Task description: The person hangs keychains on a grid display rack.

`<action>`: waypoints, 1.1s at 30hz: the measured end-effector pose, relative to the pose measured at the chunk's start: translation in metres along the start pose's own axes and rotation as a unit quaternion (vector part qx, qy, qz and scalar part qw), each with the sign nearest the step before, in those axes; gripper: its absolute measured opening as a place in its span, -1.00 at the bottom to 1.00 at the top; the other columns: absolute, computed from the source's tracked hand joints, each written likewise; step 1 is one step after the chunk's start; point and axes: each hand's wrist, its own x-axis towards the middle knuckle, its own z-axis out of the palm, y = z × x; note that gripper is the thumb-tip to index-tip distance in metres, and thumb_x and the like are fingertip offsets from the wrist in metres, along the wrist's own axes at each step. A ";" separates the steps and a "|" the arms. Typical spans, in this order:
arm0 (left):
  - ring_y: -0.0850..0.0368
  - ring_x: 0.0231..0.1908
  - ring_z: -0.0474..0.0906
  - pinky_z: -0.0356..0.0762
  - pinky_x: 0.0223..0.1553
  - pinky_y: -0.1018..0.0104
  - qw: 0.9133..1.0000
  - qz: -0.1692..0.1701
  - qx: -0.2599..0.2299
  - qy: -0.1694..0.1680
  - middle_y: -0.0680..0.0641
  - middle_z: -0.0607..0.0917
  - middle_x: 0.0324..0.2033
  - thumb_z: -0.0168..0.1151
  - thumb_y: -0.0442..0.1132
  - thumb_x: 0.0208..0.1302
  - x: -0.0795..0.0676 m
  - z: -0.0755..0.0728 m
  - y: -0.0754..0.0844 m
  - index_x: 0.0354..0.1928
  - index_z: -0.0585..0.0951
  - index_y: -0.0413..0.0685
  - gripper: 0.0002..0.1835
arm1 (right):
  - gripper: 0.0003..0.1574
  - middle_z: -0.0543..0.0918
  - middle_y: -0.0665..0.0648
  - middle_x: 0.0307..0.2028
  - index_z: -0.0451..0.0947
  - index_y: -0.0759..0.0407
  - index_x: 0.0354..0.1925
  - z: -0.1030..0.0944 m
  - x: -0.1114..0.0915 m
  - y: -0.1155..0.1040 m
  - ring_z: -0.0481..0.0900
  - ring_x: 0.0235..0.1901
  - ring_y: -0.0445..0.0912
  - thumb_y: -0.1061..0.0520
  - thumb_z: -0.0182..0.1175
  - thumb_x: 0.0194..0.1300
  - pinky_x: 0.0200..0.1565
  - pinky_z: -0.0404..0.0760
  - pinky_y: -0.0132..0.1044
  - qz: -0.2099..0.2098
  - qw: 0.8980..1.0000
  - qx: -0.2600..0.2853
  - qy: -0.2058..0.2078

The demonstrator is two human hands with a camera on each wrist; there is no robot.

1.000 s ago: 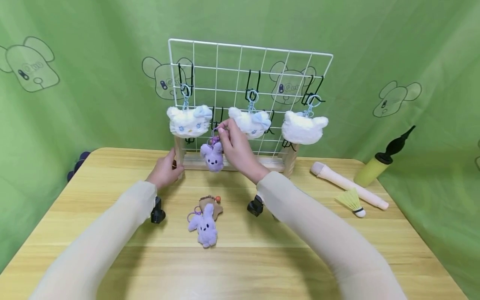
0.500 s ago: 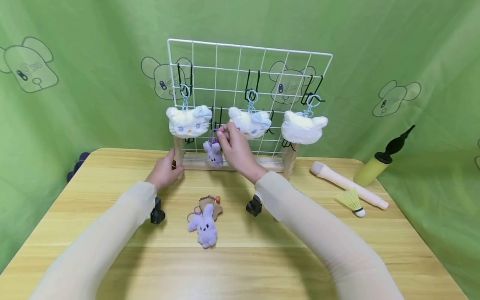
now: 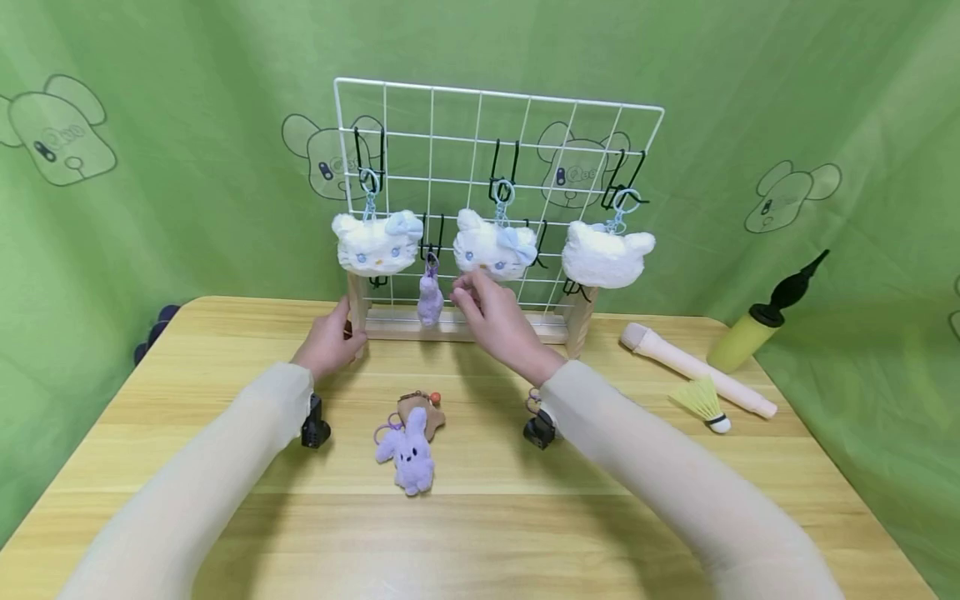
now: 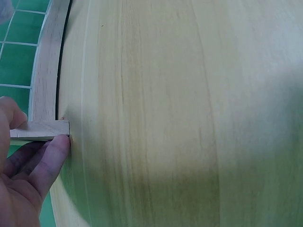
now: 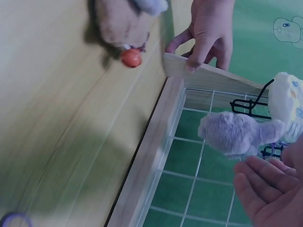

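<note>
At the wire rack (image 3: 480, 93), a small purple plush keychain (image 3: 430, 302) hangs by its ring from a black hook (image 3: 424, 233) on the left half of the grid, turned side-on. The right hand (image 3: 504, 319) is in front of the rack, just beside that plush, released, with relaxed fingers and nothing in them. The left hand (image 3: 327, 340) pinches the wooden leg (image 4: 42, 128) at the rack's left end between thumb and fingers. Three white cat plushes (image 3: 377, 245) hang along the rack, at its left, middle and right, the last showing a plain white back. On the table (image 3: 480, 533) in front of the rack lies a purple rabbit plush (image 3: 415, 460), partly covering a brown star-shaped plush (image 3: 408, 407) by an orange ball (image 3: 435, 398). To the rack's right are a pale microphone (image 3: 697, 371), a yellow shuttlecock (image 3: 701, 404) and a yellow-green pump (image 3: 746, 337)
</note>
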 end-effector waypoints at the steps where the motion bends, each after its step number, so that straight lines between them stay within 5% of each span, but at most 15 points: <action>1: -0.26 -0.17 0.75 0.83 -0.34 0.27 1.000 0.002 0.002 0.001 -0.59 0.63 0.10 0.12 -0.38 0.46 0.000 0.000 -0.001 0.59 0.08 -0.34 -0.25 | -0.67 0.77 0.30 -0.01 0.56 0.30 0.12 -0.002 -0.003 0.002 0.73 -0.09 0.10 0.11 -0.01 0.66 0.01 0.76 -0.06 -0.001 1.000 -0.010 -0.008; 10: -0.23 -0.18 0.75 0.82 -0.33 0.28 1.000 -0.004 0.003 0.000 -0.58 0.63 0.10 0.12 -0.37 0.46 -0.002 -0.001 0.000 0.61 0.05 -0.32 -0.23 | -0.74 0.72 0.22 -0.31 0.65 0.30 -0.11 -0.024 -0.035 0.042 0.50 -0.41 -0.13 0.18 0.07 0.60 -0.31 0.55 -0.30 -0.023 0.991 -0.078 -0.103; 21: -0.27 -0.12 0.74 0.83 -0.30 0.26 1.000 -0.009 0.005 -0.006 -0.59 0.61 0.14 0.11 -0.37 0.47 -0.002 -0.001 0.000 0.62 0.01 -0.32 -0.21 | -0.79 0.72 0.24 -0.22 0.60 0.42 -0.02 -0.048 -0.070 0.101 0.63 -0.23 -0.11 0.28 0.21 0.47 -0.18 0.68 -0.28 0.027 0.977 -0.057 -0.206; 33: -0.29 -0.11 0.73 0.83 -0.29 0.25 1.000 -0.008 0.005 -0.004 -0.60 0.61 0.13 0.11 -0.37 0.47 -0.002 -0.001 0.004 0.61 0.03 -0.34 -0.22 | -0.52 0.58 0.15 -0.31 0.53 0.35 -0.12 -0.050 -0.081 0.120 0.43 -0.32 -0.12 0.04 0.49 0.24 -0.26 0.45 -0.36 0.058 0.958 -0.115 -0.256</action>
